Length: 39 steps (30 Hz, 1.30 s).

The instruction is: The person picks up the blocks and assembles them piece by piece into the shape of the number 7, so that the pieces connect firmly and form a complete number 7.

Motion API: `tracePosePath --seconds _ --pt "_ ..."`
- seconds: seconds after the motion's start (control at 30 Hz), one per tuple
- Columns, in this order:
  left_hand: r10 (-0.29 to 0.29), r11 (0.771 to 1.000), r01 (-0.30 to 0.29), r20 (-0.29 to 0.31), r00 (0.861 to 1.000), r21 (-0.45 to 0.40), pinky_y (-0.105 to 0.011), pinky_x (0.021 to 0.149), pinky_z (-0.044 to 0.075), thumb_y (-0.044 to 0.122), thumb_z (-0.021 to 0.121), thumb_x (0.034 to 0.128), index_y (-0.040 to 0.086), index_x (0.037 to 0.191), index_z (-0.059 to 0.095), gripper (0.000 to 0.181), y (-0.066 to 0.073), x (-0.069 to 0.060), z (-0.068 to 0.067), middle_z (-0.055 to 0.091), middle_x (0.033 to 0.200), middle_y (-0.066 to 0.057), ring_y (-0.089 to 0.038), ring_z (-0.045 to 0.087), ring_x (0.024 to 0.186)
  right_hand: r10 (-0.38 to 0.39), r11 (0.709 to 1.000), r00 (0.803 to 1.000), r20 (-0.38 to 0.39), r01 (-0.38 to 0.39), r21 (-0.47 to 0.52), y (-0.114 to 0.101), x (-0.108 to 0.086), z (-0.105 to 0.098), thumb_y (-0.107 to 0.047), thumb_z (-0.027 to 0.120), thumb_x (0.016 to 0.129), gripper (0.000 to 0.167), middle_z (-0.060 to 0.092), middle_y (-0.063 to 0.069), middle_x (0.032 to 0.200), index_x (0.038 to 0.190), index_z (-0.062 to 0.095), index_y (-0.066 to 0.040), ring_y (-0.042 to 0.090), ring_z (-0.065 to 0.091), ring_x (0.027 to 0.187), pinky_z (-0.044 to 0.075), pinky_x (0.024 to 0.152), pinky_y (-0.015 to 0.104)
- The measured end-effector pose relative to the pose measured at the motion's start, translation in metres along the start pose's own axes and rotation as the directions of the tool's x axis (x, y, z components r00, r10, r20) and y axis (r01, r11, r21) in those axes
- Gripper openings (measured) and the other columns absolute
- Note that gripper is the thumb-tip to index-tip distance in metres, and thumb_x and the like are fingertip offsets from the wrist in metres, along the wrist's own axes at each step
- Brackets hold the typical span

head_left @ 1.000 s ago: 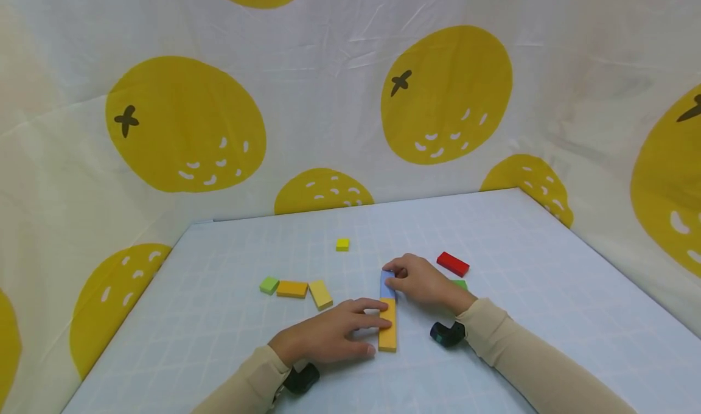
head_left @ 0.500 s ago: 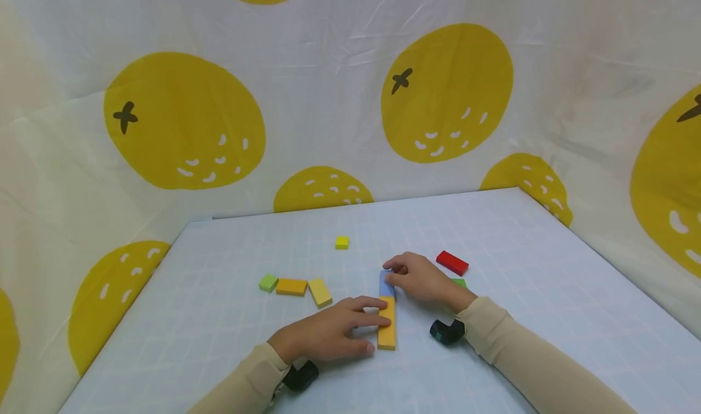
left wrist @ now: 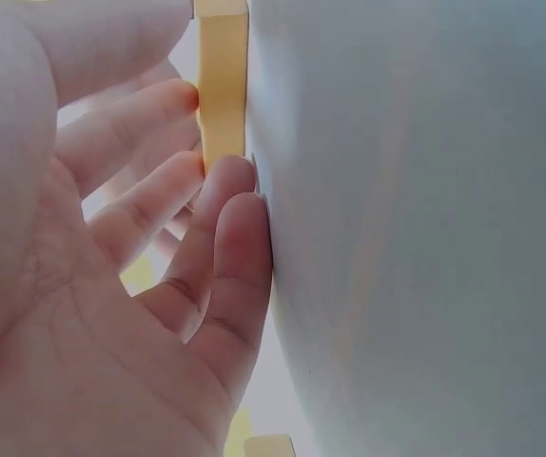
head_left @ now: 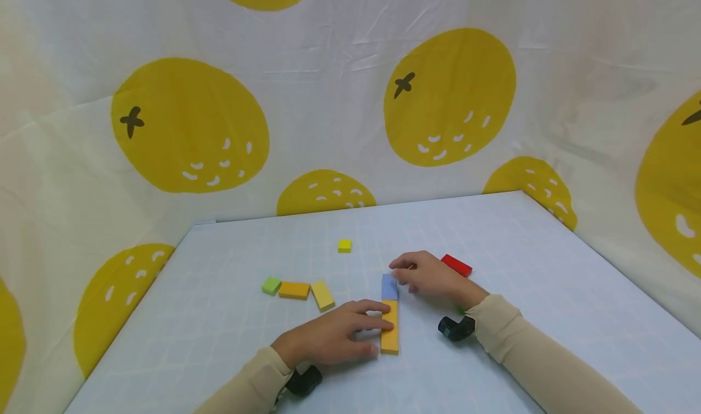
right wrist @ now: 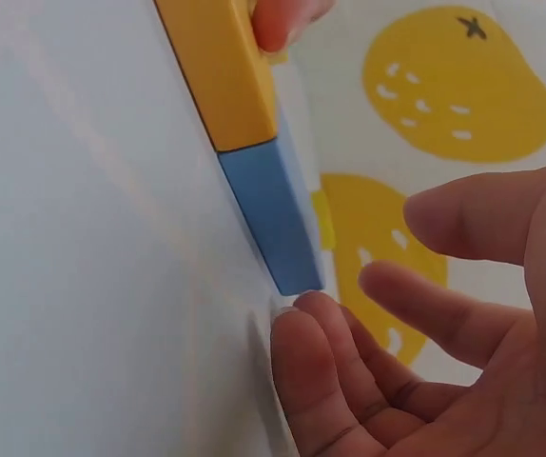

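Note:
An orange block (head_left: 390, 340) and a shorter blue block (head_left: 389, 288) lie end to end in one line on the table. My left hand (head_left: 339, 335) rests from the left with two fingertips on the orange block; in the left wrist view those fingertips meet the side of the orange block (left wrist: 224, 86), and the other fingers lie on the table. Beside the far end of the blue block is my right hand (head_left: 429, 280), holding nothing. The right wrist view has its fingers spread loosely just beyond the end of the blue block (right wrist: 271, 214), thumb apart.
Left of the line lie a light green block (head_left: 271, 286), another orange block (head_left: 294, 290) and a pale yellow block (head_left: 323, 296). A small yellow block (head_left: 344, 246) sits farther back. Behind my right hand is a red block (head_left: 457, 265); a green block is mostly hidden under that wrist.
My right hand has let go of the blue block and shifted slightly to the right. The left hand keeps its place on the orange block, and the blocks have not moved.

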<state>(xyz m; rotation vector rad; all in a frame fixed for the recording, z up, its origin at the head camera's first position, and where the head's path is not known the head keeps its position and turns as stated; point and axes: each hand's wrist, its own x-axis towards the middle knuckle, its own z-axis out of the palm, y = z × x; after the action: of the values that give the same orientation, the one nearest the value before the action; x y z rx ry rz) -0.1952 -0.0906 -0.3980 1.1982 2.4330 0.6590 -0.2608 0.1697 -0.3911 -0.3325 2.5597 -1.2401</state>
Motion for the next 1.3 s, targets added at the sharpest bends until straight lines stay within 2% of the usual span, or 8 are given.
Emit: tracePosePath --seconds 0.23,0.47,0.6,0.77,0.97,1.07,1.13,1.3 --pt "0.045 0.999 -0.046 -0.063 0.997 -0.011 -0.03 0.102 0.046 0.036 0.062 0.1005 0.029 0.135 0.064 0.036 0.0 0.002 -0.001 0.047 0.148 0.013 -0.008 0.047 0.131 -0.059 0.997 0.998 -0.022 0.06 0.041 0.002 -0.004 -0.027 -0.036 0.06 0.101 0.042 0.068 0.008 0.112 0.133 0.062 -0.008 0.024 0.066 0.09 0.054 0.084 0.038" --pt "0.011 0.989 -0.027 -0.112 0.994 -0.149 -0.022 0.091 0.05 0.029 0.064 0.1002 0.025 0.128 0.069 0.028 -0.002 0.003 -0.001 0.058 0.135 0.016 -0.001 0.055 0.116 -0.006 0.994 0.995 -0.097 0.017 0.11 0.015 -0.008 -0.061 -0.039 0.058 0.102 0.049 0.062 0.017 0.129 0.138 0.057 -0.006 0.03 0.063 0.11 0.055 0.09 0.038" --pt "0.016 0.983 -0.042 -0.142 0.99 -0.178 -0.022 0.089 0.051 0.024 0.064 0.1001 0.023 0.126 0.069 0.026 -0.006 0.001 -0.004 0.063 0.124 0.018 0.0 0.058 0.106 0.017 0.993 0.991 -0.135 0.0 0.12 0.023 -0.011 -0.077 -0.036 0.056 0.102 0.049 0.058 0.021 0.133 0.14 0.055 -0.005 0.035 0.062 0.112 0.054 0.093 0.041" --pt "-0.031 0.986 0.0 -0.179 0.983 -0.167 -0.022 0.085 0.052 0.025 0.065 0.0996 0.021 0.123 0.07 0.024 -0.012 -0.004 -0.012 0.067 0.113 0.017 0.0 0.059 0.096 0.046 0.995 0.987 -0.155 -0.032 0.092 0.037 -0.012 -0.09 -0.034 0.055 0.103 0.05 0.058 0.023 0.132 0.141 0.052 -0.001 0.033 0.061 0.112 0.054 0.092 0.041" --pt "-0.084 0.984 0.046 -0.223 0.971 -0.172 -0.025 0.086 0.052 0.025 0.064 0.1 0.017 0.123 0.072 0.025 -0.023 -0.011 -0.023 0.069 0.114 0.013 -0.002 0.061 0.097 0.085 0.995 0.983 -0.161 -0.076 0.066 0.056 -0.009 -0.098 -0.035 0.055 0.103 0.053 0.059 0.022 0.131 0.142 0.05 0.0 0.031 0.062 0.106 0.055 0.089 0.037" --pt "-0.085 0.988 0.045 -0.266 0.96 -0.15 -0.026 0.086 0.053 0.026 0.063 0.1007 0.015 0.124 0.071 0.027 -0.03 -0.016 -0.03 0.07 0.115 0.009 -0.004 0.061 0.098 0.098 0.995 0.983 -0.154 -0.096 0.019 0.064 -0.008 -0.1 -0.037 0.055 0.103 0.053 0.061 0.019 0.122 0.142 0.051 -0.001 0.029 0.061 0.101 0.054 0.087 0.037" --pt "-0.086 0.99 0.046 -0.31 0.947 -0.133 -0.028 0.086 0.053 0.024 0.063 0.1009 0.014 0.124 0.071 0.027 -0.036 -0.021 -0.037 0.07 0.115 0.006 -0.006 0.061 0.098 0.107 0.994 0.984 -0.139 -0.11 -0.016 0.068 -0.008 -0.101 -0.036 0.057 0.101 0.051 0.062 0.017 0.12 0.141 0.053 -0.003 0.028 0.059 0.1 0.053 0.086 0.037" --pt "-0.139 0.987 0.091 -0.426 0.894 -0.131 -0.03 0.086 0.054 0.023 0.063 0.1006 0.014 0.123 0.071 0.026 -0.051 -0.039 -0.054 0.07 0.116 0.007 -0.008 0.062 0.1 0.097 0.988 0.992 -0.074 -0.105 -0.111 0.075 -0.007 -0.101 -0.039 0.065 0.097 0.053 0.061 0.014 0.128 0.139 0.056 -0.008 0.029 0.057 0.108 0.053 0.09 0.042"
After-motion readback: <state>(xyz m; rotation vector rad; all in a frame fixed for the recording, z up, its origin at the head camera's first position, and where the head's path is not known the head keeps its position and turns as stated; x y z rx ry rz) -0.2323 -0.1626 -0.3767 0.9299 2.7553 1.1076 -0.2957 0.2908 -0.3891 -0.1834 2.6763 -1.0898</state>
